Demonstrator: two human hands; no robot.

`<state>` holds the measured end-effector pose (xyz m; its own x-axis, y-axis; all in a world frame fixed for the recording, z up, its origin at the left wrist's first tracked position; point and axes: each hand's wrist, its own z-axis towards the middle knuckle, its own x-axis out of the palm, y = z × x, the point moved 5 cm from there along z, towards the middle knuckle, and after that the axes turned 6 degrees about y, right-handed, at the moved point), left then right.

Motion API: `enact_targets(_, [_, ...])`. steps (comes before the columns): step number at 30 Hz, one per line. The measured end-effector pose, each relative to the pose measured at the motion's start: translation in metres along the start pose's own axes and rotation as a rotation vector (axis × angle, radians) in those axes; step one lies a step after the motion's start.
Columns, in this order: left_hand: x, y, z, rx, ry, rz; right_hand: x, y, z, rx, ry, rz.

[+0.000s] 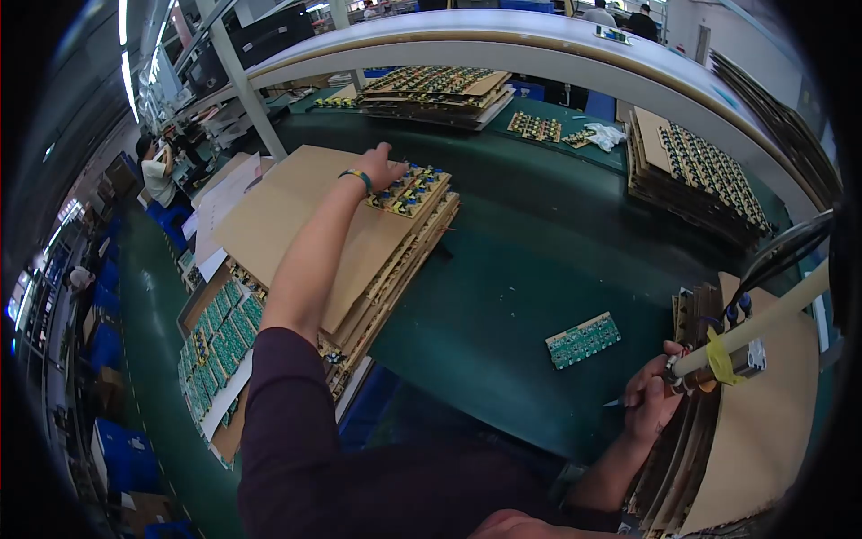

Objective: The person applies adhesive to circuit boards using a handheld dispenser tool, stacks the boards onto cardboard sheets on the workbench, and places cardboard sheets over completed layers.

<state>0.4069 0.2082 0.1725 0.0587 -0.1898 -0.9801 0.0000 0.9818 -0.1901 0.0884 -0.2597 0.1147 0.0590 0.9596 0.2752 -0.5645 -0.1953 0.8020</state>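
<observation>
My left hand (379,169), with a band at the wrist, reaches over a cardboard stack. Its fingers are apart and partly bent, at the far left end of a circuit board panel (411,192) with yellow and blue components. Under that panel lies a cardboard sheet (292,202), atop layers of boards and card. At the right, my right hand (648,400) is closed around a slim tool (614,402) whose pointed tip shows; its kind is unclear. That hand is close to a pale pole (754,319) with yellow tape. A green circuit board (583,340) lies alone on the mat.
Green boards (215,337) fill a box at the left. Board stacks stand at the back (431,85) and the right rear (709,171). Cardboard sheets (763,413) lean at the right. A white shelf (503,40) crosses overhead. A person (160,171) is far left.
</observation>
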Motion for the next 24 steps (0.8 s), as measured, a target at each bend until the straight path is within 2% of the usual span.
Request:
enact_targets(3, [-0.029, -0.025, -0.036, 0.203, -0.185, -0.072, -0.006, -0.003, -0.002, 0.019, 0.002, 0.011])
enact_targets(6, [-0.068, -0.119, -0.165, 0.538, -0.262, -0.388, -0.002, 0.006, -0.003, 0.1, -0.063, -0.054])
enact_targets(8, [-0.065, -0.165, -0.245, 0.766, -0.286, -0.413, -0.002, 0.01, -0.001, 0.105, -0.056, -0.083])
enact_targets(10, [-0.028, -0.195, -0.292, 1.216, 0.113, -0.584, -0.004, 0.008, -0.001, 0.096, -0.036, -0.067])
enact_targets(12, [0.031, -0.236, -0.299, 1.276, 0.475, -0.665, -0.003, 0.01, 0.001, 0.09, -0.054, -0.067])
enact_targets(14, [0.103, -0.259, -0.275, 1.027, 0.148, -0.254, -0.005, 0.008, 0.003, 0.079, -0.034, -0.07])
enact_targets(16, [0.148, -0.28, -0.248, 0.824, -0.014, -0.203, -0.004, 0.011, 0.005, 0.065, -0.035, -0.08])
enact_targets(17, [0.153, -0.295, -0.245, 0.832, -0.018, -0.207, -0.004, 0.011, 0.005, 0.086, -0.05, -0.072])
enact_targets(19, [0.171, -0.314, -0.237, 0.751, 0.194, -0.057, -0.007, 0.008, 0.005, 0.081, -0.054, -0.059])
enact_targets(23, [0.17, -0.321, -0.227, 0.747, 0.209, -0.063, -0.011, 0.008, 0.006, 0.094, -0.051, -0.075])
enact_targets(24, [0.164, -0.312, -0.228, 0.753, 0.195, -0.221, -0.01, 0.01, 0.006, 0.092, -0.042, -0.068])
